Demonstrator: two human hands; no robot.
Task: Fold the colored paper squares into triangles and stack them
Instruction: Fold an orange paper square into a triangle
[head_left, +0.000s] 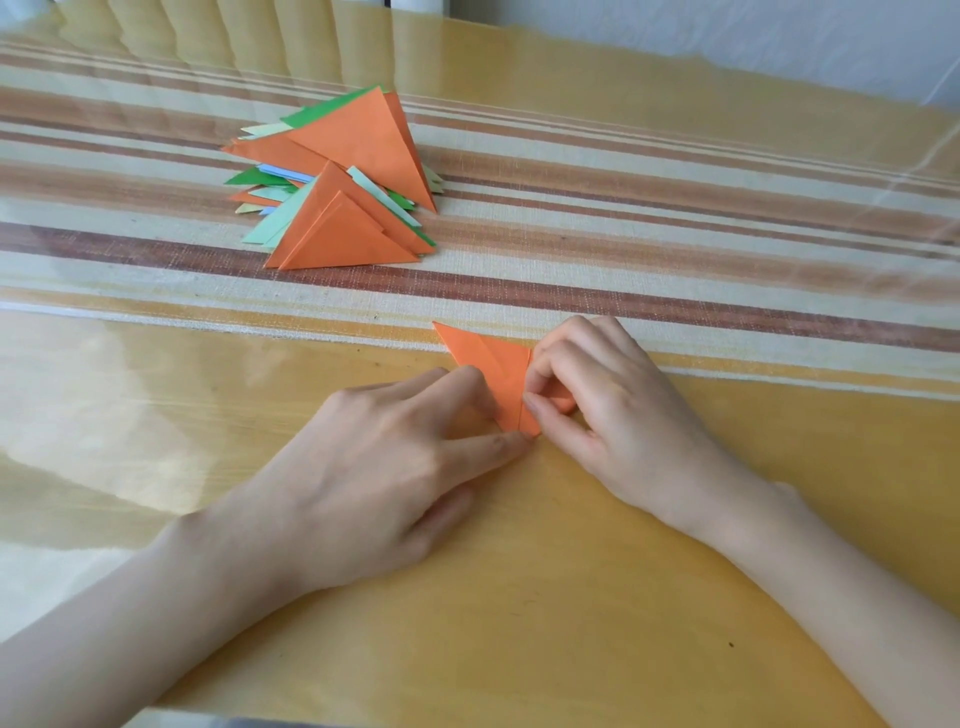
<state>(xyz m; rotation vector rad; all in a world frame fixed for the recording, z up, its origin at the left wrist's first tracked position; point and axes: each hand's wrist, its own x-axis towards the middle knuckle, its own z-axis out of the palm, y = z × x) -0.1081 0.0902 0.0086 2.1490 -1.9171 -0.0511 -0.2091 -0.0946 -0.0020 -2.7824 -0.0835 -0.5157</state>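
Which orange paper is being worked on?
The orange paper nearest the camera, between the left hand and right hand; the rest sit in the pile.

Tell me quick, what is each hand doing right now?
Left hand: open, straight fingers pressing the orange paper.
Right hand: pinching the orange paper's fold.

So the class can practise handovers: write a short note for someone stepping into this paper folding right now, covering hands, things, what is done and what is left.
Left hand: fingers straight, pressing the orange paper flat on the table, with a fingertip at its near corner.
Right hand: pinches the paper's right flap along a crease.
Pile: orange, green and blue triangles, loosely stacked on the striped cloth, far left.
Done: many triangles folded and piled.
Left: finish this fold, press the crease, add it to the pile. No unfolded squares are in view.
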